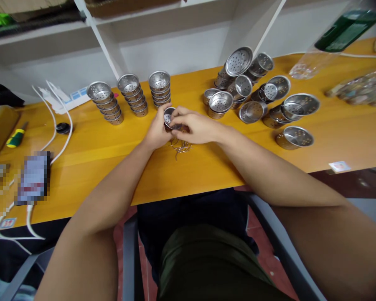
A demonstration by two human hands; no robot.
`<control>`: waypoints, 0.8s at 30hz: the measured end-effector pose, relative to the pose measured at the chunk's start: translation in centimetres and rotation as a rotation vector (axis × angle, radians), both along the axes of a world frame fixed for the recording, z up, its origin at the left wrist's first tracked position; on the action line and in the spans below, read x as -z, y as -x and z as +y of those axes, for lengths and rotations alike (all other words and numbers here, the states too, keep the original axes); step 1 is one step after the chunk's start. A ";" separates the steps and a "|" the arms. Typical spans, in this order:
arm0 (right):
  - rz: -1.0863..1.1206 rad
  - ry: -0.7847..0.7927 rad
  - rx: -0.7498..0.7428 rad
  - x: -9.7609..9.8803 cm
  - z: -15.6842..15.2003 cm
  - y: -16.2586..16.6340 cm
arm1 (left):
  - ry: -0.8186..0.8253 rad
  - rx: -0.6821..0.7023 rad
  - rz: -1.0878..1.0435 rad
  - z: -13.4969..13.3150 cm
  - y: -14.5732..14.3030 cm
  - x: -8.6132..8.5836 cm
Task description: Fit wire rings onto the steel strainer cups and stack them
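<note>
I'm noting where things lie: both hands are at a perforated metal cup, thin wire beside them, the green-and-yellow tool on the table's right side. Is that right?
Not quite: the head view shows the green-and-yellow tool on the left of the table. The left hand and right hand are at the cup, thin wire beside them.

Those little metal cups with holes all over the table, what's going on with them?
A person seated at the table is handling one small perforated cup. The left hand grips it, and the fingers of the right hand are at its rim; exactly what they are doing is hidden. Thin, wire-like loops show just below the hands. Three stacks of cups stand toward the person's left, and a looser group of cups sits to the right.
</note>
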State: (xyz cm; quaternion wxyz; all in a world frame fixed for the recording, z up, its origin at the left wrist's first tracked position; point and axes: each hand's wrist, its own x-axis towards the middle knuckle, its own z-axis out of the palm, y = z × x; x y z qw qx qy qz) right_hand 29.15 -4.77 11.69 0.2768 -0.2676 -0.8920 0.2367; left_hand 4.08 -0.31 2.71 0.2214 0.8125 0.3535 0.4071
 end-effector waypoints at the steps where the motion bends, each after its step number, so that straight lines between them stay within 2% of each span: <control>1: -0.003 0.008 -0.002 0.0 0.1 -0.3 | -0.004 0.003 0.003 -0.1 0.1 -0.4; 5: 0.042 -0.018 0.082 0.2 0.3 -1.3 | -0.050 0.034 -0.009 -0.3 -0.3 -1.1; 11: 0.109 -0.009 0.197 1.0 0.9 -0.8 | -0.070 0.068 0.006 0.3 -1.3 -0.3; 13: 0.162 0.024 0.228 1.3 1.3 -0.5 | -0.052 0.061 -0.010 0.6 -1.4 0.0; 16: 0.322 0.155 0.253 1.4 1.8 -0.4 | -0.058 0.036 -0.007 0.8 -1.3 0.4; 20: 0.452 0.327 0.111 0.6 1.9 -1.7 | -0.072 -0.027 -0.010 1.3 -0.3 0.9; 24: 0.293 0.301 -0.130 0.3 1.4 -3.4 | -0.019 -0.146 -0.044 2.6 0.8 1.7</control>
